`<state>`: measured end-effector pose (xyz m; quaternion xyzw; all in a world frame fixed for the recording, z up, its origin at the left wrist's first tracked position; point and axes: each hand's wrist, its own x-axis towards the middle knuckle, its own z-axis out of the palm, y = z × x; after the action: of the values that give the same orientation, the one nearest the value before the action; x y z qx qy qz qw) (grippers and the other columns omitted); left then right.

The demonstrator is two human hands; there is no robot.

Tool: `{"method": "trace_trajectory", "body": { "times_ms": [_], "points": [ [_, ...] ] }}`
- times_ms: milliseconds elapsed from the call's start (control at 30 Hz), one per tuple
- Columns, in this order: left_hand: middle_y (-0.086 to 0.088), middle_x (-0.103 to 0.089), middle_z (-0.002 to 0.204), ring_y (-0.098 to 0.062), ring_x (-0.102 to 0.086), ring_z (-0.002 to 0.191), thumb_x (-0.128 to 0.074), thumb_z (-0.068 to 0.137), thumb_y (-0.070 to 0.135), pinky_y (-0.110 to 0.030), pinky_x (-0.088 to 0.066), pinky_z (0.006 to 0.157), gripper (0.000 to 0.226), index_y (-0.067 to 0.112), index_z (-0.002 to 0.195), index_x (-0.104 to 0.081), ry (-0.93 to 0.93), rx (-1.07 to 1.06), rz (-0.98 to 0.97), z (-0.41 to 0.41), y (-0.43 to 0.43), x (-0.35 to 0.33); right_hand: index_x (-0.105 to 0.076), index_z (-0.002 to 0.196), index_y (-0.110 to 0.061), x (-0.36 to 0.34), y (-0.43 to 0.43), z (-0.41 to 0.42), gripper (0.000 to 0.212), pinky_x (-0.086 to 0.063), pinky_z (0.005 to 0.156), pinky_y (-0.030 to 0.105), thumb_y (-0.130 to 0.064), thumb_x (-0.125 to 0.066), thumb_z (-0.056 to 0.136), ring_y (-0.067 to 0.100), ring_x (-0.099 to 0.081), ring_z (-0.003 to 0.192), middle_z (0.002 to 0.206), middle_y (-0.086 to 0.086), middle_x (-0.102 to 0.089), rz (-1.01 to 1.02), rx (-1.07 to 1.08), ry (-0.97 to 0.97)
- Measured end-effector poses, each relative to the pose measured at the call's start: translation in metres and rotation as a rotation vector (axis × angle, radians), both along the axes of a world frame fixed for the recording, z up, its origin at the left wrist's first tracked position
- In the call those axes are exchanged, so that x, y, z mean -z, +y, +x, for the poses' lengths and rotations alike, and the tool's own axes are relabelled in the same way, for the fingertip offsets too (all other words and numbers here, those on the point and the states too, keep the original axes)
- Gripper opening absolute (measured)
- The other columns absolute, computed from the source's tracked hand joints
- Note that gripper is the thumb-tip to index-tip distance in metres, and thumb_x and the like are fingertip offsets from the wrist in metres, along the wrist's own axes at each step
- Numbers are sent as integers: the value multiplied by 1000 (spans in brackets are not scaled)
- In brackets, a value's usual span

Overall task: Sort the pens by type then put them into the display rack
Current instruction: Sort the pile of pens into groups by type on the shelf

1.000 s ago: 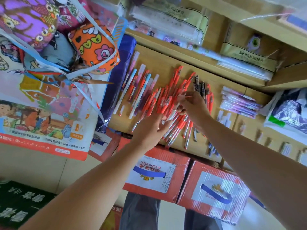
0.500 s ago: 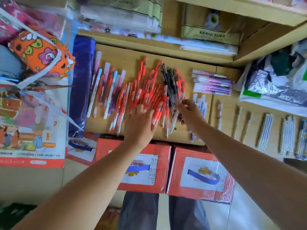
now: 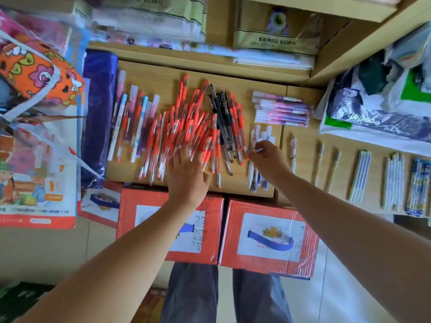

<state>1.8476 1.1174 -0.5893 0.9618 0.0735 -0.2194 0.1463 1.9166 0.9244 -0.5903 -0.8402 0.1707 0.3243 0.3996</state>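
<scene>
At the far left an orange flowered bag (image 3: 35, 75) hangs beside a dark blue plastic roll (image 3: 99, 108) that lies along the left edge of the wooden board (image 3: 158, 75). Just right of the roll, a small group of pastel pens (image 3: 133, 117) lies roughly lengthwise on the board.

Next comes the big heap of red pens (image 3: 186, 122), fanned out across the middle. My left hand (image 3: 186, 176) lies flat on the near end of this heap, palm down, fingers straight and a little spread, pressing on the pens and gripping none of them.

A cluster of black pens (image 3: 219, 106) sits at the heap's right side, mixed with a few red ones.

My right hand (image 3: 268, 159) is at the right edge of the heap, over a few white pens (image 3: 255, 180). Its fingers are curled, with thumb and fingertips drawn together, but I cannot tell whether they are pinching a pen.

Behind it lies a tidy stack of pink and purple pens (image 3: 282, 108). Further right, striped bundles (image 3: 360, 176) lie well apart in a row. Two red cartons (image 3: 144, 206) stand below the board.
</scene>
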Motion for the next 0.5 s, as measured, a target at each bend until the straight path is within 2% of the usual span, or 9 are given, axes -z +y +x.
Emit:
{"method": "trace_trajectory", "body": {
  "times_ms": [133,200,300,367,500],
  "points": [
    [-12,-37,141,-31,-33,132,-61,83,16,-44,-33,106,49,15,131,-49,-92,63,-47,1,-10,-4,-56,116,-17,0,-9,12,25,-38,50,23,-29,-56,95,9,-53,62,92,-2,-61,-127,-95,-72],
    [-11,-41,138,-30,-35,131,-61,82,14,-44,-35,106,45,14,127,-52,-120,123,-105,3,-21,-4,-56,119,-14,2,-24,13,28,-39,57,27,-27,-56,94,16,-55,70,94,2,-64,-197,-102,-97],
    [-9,-41,141,-30,-31,137,-58,84,14,-47,-30,111,45,16,128,-52,-118,235,-162,9,-43,-2,-56,115,-9,4,-55,8,27,-48,67,35,-19,-59,89,29,-60,81,92,10,-66,-280,-63,-134],
    [-9,-32,150,-30,-21,143,-58,86,16,-46,-20,117,51,19,136,-46,-83,306,-173,14,-59,-1,-56,115,-10,4,-77,4,30,-50,69,37,-17,-60,87,32,-63,85,91,11,-67,-340,-53,-154],
    [-6,0,161,-27,6,148,-50,94,27,-48,-5,120,64,24,150,-20,41,417,-99,21,-84,8,-54,115,-14,8,-108,-2,31,-41,63,29,-20,-64,86,28,-62,83,77,-1,-61,-400,-52,-170]
  ]
}}
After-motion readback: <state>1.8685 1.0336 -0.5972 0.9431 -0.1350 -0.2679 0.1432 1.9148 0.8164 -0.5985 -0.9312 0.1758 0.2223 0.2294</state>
